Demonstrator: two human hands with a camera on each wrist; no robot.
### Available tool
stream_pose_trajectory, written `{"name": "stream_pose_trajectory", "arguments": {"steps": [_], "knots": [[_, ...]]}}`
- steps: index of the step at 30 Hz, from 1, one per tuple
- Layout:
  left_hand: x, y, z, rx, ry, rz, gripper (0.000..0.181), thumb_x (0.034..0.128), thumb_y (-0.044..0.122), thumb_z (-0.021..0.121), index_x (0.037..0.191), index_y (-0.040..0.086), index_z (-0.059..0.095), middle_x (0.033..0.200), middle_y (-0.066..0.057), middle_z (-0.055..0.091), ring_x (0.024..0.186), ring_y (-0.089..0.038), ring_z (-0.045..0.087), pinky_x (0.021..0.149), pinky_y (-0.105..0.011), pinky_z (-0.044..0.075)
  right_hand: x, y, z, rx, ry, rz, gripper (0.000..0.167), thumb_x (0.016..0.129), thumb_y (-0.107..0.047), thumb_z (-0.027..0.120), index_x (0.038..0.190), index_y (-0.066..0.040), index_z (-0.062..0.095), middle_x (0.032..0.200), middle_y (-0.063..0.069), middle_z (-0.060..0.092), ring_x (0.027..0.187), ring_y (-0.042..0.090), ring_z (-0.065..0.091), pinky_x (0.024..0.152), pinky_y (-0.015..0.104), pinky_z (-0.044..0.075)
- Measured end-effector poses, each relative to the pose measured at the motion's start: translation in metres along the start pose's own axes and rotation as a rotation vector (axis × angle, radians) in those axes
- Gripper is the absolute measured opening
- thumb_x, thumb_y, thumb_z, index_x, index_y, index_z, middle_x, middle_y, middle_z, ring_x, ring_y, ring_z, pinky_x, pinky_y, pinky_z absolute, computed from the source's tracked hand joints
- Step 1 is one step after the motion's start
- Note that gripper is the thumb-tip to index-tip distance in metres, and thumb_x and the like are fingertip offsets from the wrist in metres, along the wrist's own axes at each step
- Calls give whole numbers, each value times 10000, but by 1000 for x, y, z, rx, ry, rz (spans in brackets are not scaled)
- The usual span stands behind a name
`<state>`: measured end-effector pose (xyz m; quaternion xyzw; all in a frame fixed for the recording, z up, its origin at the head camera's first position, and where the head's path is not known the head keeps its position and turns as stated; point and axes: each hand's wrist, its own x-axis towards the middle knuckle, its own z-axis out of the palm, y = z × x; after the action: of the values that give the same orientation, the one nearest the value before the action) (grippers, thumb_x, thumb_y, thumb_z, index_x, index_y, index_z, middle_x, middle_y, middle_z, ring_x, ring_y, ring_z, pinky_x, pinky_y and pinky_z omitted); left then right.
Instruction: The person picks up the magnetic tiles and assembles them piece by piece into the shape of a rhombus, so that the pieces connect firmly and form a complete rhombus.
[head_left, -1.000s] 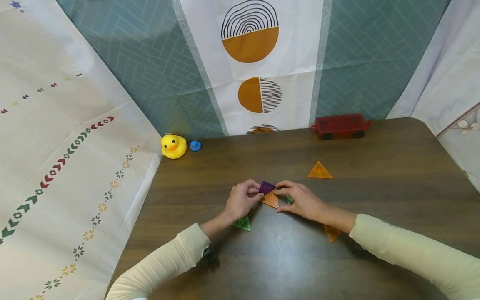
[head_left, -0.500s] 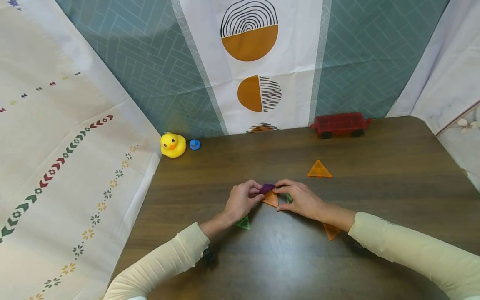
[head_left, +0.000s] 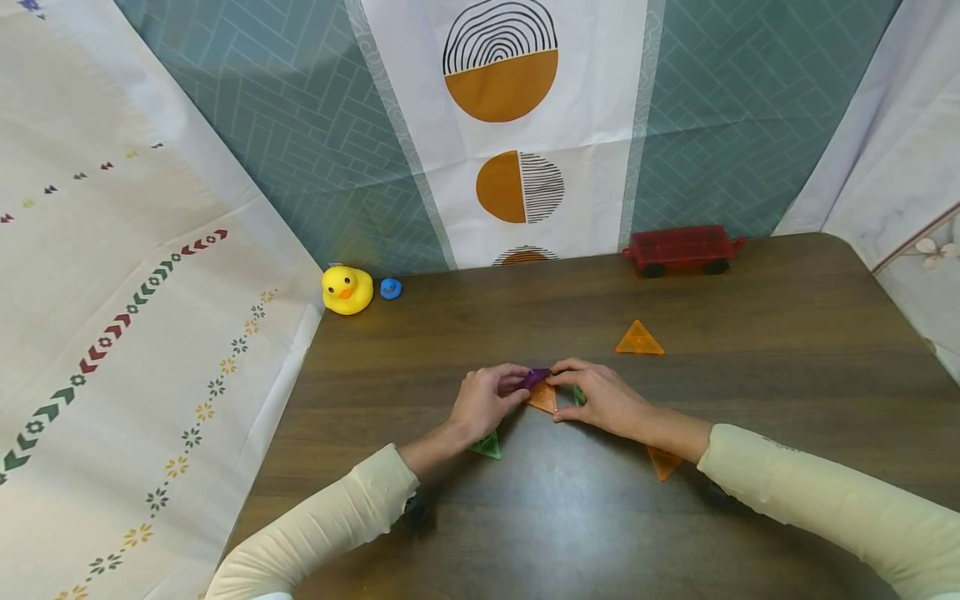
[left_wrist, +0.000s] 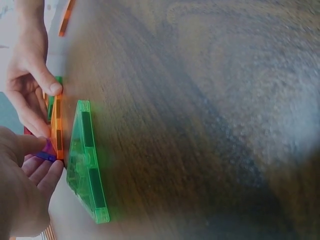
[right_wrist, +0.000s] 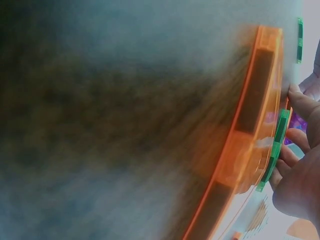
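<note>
Fingers of the left hand pinch a purple translucent plastic triangular tile; fingers of the right hand clamp an orange translucent plastic triangular tile, thumb at one corner and forefinger at another. This gripped orange tile is the reference for every place noted below.

The purple tile stands at its far edge, tilted up from it. The edges appear to meet; full contact is hidden by the fingers and cannot be confirmed. A small green plastic tile shows just right of the reference, partly covered by the right hand. A green translucent triangular tile lies on the brown wooden desk, near and to its left. One loose orange triangle lies near and to its right; another loose orange triangle lies well apart, beyond and right.

Step in hand, as judged: edge-to-edge joining of purple to orange. The next move calls for a steady right grip while the left fingers settle the purple edge squarely before letting go.
</note>
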<state>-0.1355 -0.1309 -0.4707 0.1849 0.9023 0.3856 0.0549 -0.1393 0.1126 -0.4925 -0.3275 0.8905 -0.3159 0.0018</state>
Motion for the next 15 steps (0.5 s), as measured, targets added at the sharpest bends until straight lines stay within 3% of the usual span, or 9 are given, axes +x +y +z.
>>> {"name": "stream_pose_trajectory", "arguments": {"steps": [15], "knots": [[2,-3,-2,42,-12,-10,357,984,104,783,1324,13,726,1230,-144,763,1065,-221,767,896,-331,610,-1,1,0,15,5,-15,531,843,-312,927,1283,-59,769,1358,98,659,1175,290,675,996,494,565]]}}
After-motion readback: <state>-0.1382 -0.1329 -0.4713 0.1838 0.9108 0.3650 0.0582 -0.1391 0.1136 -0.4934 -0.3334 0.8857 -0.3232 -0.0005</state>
